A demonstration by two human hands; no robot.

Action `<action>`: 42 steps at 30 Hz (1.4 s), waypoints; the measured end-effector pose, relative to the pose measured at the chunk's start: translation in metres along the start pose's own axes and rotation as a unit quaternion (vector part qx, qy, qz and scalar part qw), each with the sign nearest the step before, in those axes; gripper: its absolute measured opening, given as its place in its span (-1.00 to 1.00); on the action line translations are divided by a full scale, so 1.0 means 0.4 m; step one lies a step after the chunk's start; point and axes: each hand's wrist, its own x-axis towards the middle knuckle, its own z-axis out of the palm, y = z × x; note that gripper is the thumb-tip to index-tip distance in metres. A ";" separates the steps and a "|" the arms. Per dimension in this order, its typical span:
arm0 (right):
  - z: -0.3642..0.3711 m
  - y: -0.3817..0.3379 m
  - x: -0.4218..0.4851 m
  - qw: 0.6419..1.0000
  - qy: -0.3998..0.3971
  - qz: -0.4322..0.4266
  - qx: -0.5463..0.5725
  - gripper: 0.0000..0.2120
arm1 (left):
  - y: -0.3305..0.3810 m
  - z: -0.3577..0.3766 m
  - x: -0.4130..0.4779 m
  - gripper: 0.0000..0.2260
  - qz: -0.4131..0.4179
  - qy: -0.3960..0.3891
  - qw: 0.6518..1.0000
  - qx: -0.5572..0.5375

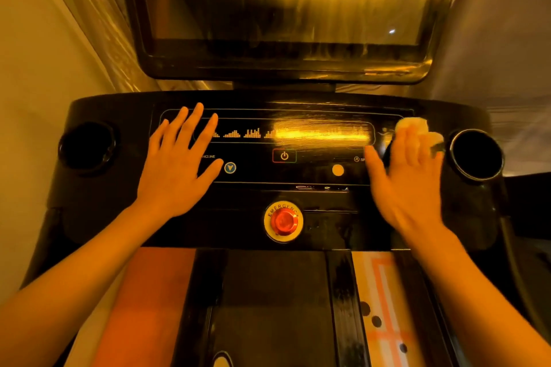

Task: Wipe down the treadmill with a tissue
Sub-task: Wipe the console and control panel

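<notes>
Head cam, looking down at the treadmill console (298, 202).

Left hand (179, 164): released, lying flat on the left part of the control panel. Fingers straight and spread, holding nothing. Fingertips reach the left end of the display strip (298, 132), and the thumb points at the blue down-arrow button (230, 168) and stops just short of it. It partly covers the INCLINE label.

Right hand (408, 176): on the right end of the panel, between the display strip and the right cup holder (477, 155). The hand is blurred. Fingers look laid out long on top of the tissue (417, 129), pressing it onto the panel, not wrapped round it. The thumb is splayed left, off the tissue.

The tissue is a white crumpled wad under the right fingertips. It sticks out past them toward the top right corner of the panel, near the cup holder rim but not touching it as far as I can see.

Other items:
- The power button (284, 155) is at panel centre, between the two hands.
- The red emergency stop (283, 221) sits below it on a yellow ring.
- A round yellow dot (337, 170) is just left of the right thumb.
- The left cup holder (88, 146) is at the far left of the console.
- The big screen (286, 3) above the console is dark and shows a reflected light bar and streaks.
- The belt (268, 307) runs down the bottom centre of the frame between the forearms.
- A curtain (98, 9) hangs behind on the left.
</notes>
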 end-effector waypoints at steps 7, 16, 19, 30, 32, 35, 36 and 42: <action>0.159 -0.445 -0.015 0.969 -0.078 -0.232 0.020 -0.07 | 0.000 -0.004 -0.004 -0.34 -0.007 -0.014 1.000 -0.002; -0.010 0.048 0.070 1.000 -0.001 -0.013 -0.013 0.00 | -0.008 0.006 -0.003 -0.35 -0.001 0.001 1.000 -0.013; -0.015 0.034 0.073 0.999 0.016 0.044 0.006 0.10 | -0.004 0.003 -0.002 -0.35 -0.001 0.001 1.000 -0.015; 0.031 -0.043 0.063 0.977 -0.007 -0.206 -0.045 -0.17 | -0.001 0.001 -0.002 -0.33 0.000 0.001 1.000 -0.022; -0.014 0.084 0.106 0.996 0.008 -0.084 -0.027 -0.09 | 0.001 0.002 -0.003 -0.33 0.001 0.001 1.000 -0.020; -0.029 0.088 0.134 0.999 0.015 0.040 0.018 0.09 | 0.002 0.000 -0.003 -0.32 0.000 0.002 1.000 -0.018; -0.014 0.040 0.129 0.999 0.021 0.023 0.008 0.08 | 0.003 -0.001 -0.003 -0.32 0.000 0.003 1.000 -0.020; 0.078 -0.217 0.071 0.975 -0.046 -0.219 -0.008 -0.08 | 0.008 -0.007 -0.003 -0.33 0.000 0.006 0.999 -0.036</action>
